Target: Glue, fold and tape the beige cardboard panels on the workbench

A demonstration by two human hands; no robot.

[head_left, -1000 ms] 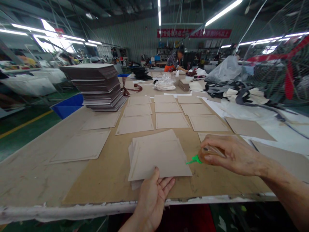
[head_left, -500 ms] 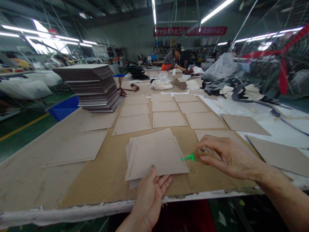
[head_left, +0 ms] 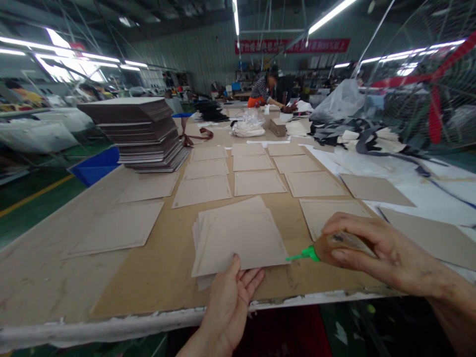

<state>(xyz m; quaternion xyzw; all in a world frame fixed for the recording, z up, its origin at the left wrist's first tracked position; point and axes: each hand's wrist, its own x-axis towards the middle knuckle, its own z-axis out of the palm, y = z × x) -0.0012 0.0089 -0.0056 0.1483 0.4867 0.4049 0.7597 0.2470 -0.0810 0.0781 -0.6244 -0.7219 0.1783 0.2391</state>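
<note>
My left hand (head_left: 232, 300) grips the near edge of the top cardboard sheet (head_left: 240, 238), thumb above and fingers beneath. Under that sheet lies a small fanned stack of similar sheets (head_left: 196, 238). A line runs along the borders of the top sheet. My right hand (head_left: 375, 250) is closed around a glue bottle (head_left: 334, 248) with brownish contents and a green nozzle (head_left: 303, 254). The bottle is tilted toward the left, and its tip is at the sheet's near right corner. Whether the tip touches the cardboard I cannot tell.
Rows of cardboard sheets (head_left: 258, 182) are laid out beyond the stack. A tall pile of dark-edged boards (head_left: 145, 134) stands at the left, near a blue bin (head_left: 98, 166). Fabric scraps (head_left: 364, 136) and a fan (head_left: 435, 89) are at the right. A person (head_left: 264, 91) works farther back.
My right hand and the glue bottle have moved right and slightly nearer, bringing the nozzle from the sheet's right edge to its near right corner. My left hand keeps its hold.
</note>
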